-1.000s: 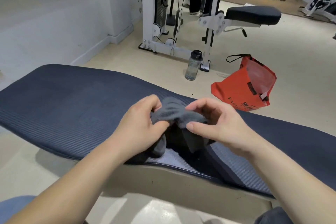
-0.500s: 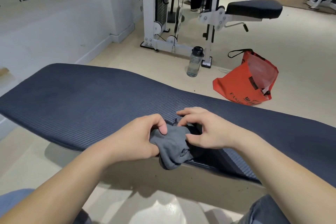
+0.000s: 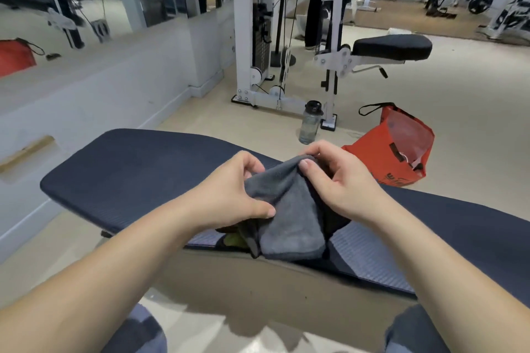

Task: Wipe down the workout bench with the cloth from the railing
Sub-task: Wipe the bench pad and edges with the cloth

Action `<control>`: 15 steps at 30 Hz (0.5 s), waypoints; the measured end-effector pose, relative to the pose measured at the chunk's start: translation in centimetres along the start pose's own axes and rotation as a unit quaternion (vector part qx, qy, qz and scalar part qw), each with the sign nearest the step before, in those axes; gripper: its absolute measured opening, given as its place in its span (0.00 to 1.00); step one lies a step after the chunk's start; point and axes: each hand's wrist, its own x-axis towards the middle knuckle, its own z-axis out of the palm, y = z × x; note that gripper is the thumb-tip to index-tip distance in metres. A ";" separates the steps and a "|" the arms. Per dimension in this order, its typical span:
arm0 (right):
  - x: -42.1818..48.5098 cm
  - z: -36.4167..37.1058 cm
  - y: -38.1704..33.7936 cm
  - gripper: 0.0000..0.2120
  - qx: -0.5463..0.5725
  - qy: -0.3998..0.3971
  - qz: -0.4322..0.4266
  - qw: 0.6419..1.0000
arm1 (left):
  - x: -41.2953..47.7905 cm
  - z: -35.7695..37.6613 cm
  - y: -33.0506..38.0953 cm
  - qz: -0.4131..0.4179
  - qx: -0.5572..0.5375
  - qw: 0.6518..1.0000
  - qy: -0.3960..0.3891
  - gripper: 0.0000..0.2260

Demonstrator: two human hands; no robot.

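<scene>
A long dark blue padded workout bench [image 3: 137, 169] runs across the view from left to right in front of me. Above its near edge I hold a grey cloth [image 3: 289, 218] with both hands. My left hand [image 3: 241, 192] pinches the cloth's left side, thumb on top. My right hand [image 3: 338, 180] grips its upper right corner between thumb and fingers. The cloth hangs folded and drapes down over the bench's front edge. Something dark and a bit of green show under the cloth; what it is cannot be told.
On the floor behind the bench stand a clear water bottle [image 3: 310, 126] and a red bag [image 3: 398, 149]. A white cable machine [image 3: 258, 37] with a black seat pad [image 3: 393, 47] stands further back. A low white wall with mirrors [image 3: 94, 77] runs along the left.
Both hands have lifted the cloth off the bench edge and spread it from a bunched wad into a hanging fold. The camera has tilted up, showing more of the room.
</scene>
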 end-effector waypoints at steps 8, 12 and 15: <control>2.1 -5.9 -1.0 0.24 -0.227 -0.129 0.032 0.965 | 1.2 -4.1 1.4 0.035 0.136 0.973 -0.185 0.09; 3.5 -7.5 1.1 0.17 -0.115 -0.216 0.132 0.961 | 4.1 -3.0 -0.4 -0.061 -0.109 0.964 -0.233 0.15; 4.4 -6.7 6.2 0.12 -0.092 -0.260 0.214 0.937 | 8.5 0.1 -3.0 -0.093 -0.043 0.978 -0.184 0.15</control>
